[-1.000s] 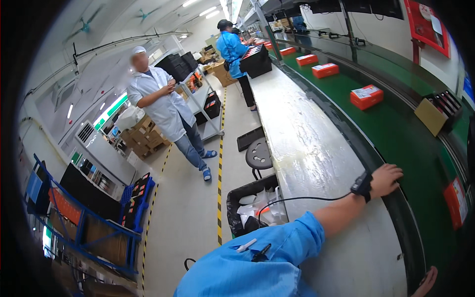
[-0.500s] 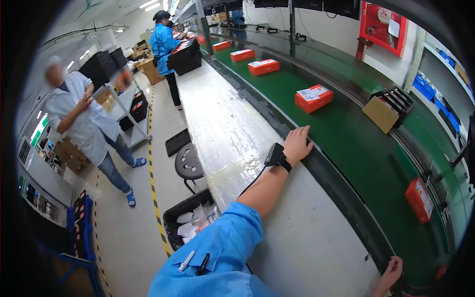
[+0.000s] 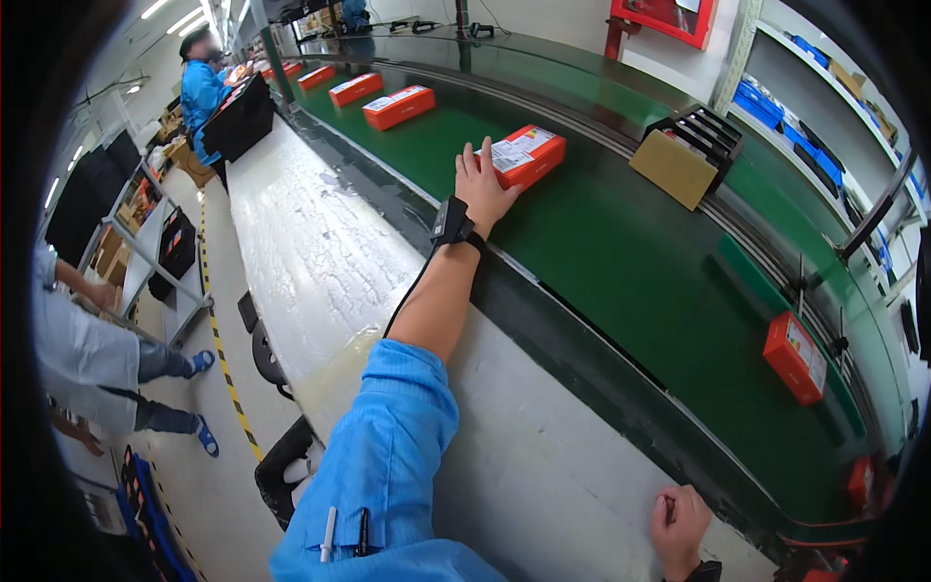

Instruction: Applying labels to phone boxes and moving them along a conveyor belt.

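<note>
Green belt (image 3: 621,252) bare right of left hand (image 3: 482,184); orange box (image 3: 524,155) at fingertips (tan carton (image 3: 672,168) beyond).

A factory packing line.
I stand at a long white workbench (image 3: 320,252) beside a green conveyor belt (image 3: 621,242) carrying orange boxes (image 3: 398,105); upper left, a co-worker (image 3: 201,92) in blue works too.

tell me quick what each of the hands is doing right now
Left hand: open, touching the orange box.
Right hand: curled shut on the white bench, holding nothing visible.

Orange box (image 3: 525,153) with white label (image 3: 509,152) on green belt (image 3: 621,242); more orange boxes (image 3: 398,106) beyond.
</note>
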Demonstrator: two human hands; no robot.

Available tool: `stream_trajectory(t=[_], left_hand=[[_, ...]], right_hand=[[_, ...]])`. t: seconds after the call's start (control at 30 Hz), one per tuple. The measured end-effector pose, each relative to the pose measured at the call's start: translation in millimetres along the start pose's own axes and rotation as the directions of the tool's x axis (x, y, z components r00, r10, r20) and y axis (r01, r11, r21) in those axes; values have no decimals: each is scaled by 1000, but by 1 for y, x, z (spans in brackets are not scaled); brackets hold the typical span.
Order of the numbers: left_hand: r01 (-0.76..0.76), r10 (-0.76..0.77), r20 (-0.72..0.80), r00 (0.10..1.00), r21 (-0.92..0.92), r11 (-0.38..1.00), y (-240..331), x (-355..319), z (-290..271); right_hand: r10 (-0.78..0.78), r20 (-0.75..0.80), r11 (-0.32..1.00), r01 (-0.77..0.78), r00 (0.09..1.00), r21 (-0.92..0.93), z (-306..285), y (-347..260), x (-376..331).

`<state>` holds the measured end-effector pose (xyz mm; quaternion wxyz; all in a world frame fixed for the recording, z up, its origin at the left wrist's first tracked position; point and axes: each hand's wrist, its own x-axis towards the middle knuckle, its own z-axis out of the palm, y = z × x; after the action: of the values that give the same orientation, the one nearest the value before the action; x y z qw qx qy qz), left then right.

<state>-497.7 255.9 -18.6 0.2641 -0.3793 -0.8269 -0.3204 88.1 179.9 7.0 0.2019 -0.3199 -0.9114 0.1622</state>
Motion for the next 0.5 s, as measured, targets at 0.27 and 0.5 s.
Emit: stream_trajectory(t=[0.27,0.5], left_hand=[[102,-90,136,987,-84,991,23,5,-10],[-43,87,173,981,-241,970,112,-77,-51]], right_hand=[[69,10,997,-69,998,20,-4,-7,3],[132,-65,986,-124,989,111,-12,-3,3]])
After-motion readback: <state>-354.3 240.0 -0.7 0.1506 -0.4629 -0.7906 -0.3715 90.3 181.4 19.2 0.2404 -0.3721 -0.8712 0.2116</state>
